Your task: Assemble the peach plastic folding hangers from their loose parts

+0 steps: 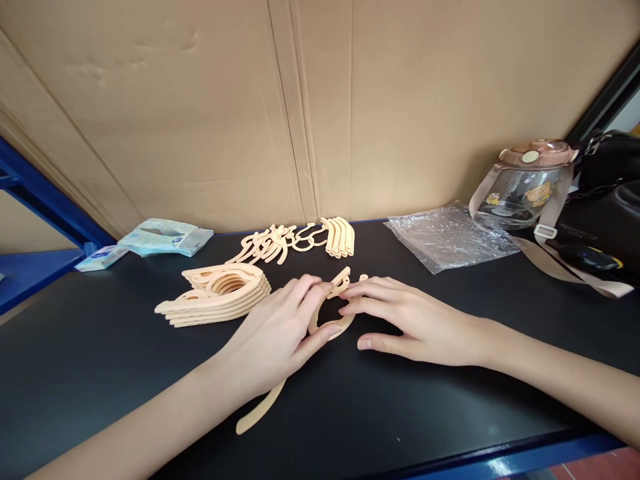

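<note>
A beige plastic folding hanger (345, 327) lies flat on the black table in front of me, partly covered by both hands. My left hand (293, 327) is closed over its left side, thumb across the lower curve. One long hanger arm (260, 412) sticks out beneath my left wrist. My right hand (405, 317) rests at the hanger's right side, fingers stretched and fingertips touching it, thumb apart. A neat stack of beige folded hangers (215, 303) sits left of my left hand. Behind the hands lie loose curved arms (265, 245), hook pieces (307, 237) and a row of short arms (340, 237).
Crumpled clear plastic (450, 237) lies at the back right beside a strapped water bottle (523, 190) and a black bag (607, 213). A light-blue tissue pack (165, 238) is at the back left. Cardboard (200, 113) walls off the table's (100, 373) rear.
</note>
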`<state>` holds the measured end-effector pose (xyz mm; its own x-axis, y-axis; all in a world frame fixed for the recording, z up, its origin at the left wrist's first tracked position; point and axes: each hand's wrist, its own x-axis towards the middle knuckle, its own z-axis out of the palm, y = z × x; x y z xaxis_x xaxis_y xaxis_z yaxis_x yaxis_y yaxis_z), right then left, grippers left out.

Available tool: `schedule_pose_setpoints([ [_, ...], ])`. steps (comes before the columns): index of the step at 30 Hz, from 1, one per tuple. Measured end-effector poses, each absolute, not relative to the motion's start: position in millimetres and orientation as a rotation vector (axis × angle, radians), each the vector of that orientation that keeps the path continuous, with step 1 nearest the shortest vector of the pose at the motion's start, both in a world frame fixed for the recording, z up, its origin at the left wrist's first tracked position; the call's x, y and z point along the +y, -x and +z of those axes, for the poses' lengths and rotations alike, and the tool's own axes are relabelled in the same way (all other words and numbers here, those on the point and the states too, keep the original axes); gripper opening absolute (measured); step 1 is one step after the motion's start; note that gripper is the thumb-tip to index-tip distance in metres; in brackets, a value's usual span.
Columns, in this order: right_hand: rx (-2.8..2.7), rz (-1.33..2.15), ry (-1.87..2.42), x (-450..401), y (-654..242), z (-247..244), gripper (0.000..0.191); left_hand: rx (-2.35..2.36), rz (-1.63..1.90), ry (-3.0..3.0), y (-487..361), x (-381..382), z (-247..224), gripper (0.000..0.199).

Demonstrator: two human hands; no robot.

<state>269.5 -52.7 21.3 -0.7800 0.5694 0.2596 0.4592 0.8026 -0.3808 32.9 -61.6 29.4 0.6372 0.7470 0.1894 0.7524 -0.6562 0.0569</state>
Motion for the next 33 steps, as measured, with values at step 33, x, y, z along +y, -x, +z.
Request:
schedule_pose_setpoints([
  [33,-2.707,0.560,0.710,-55.4,-268.9,21.4,0.023,-1.879,0.304,3.473,-19.2,-69.0,68.4,0.016],
])
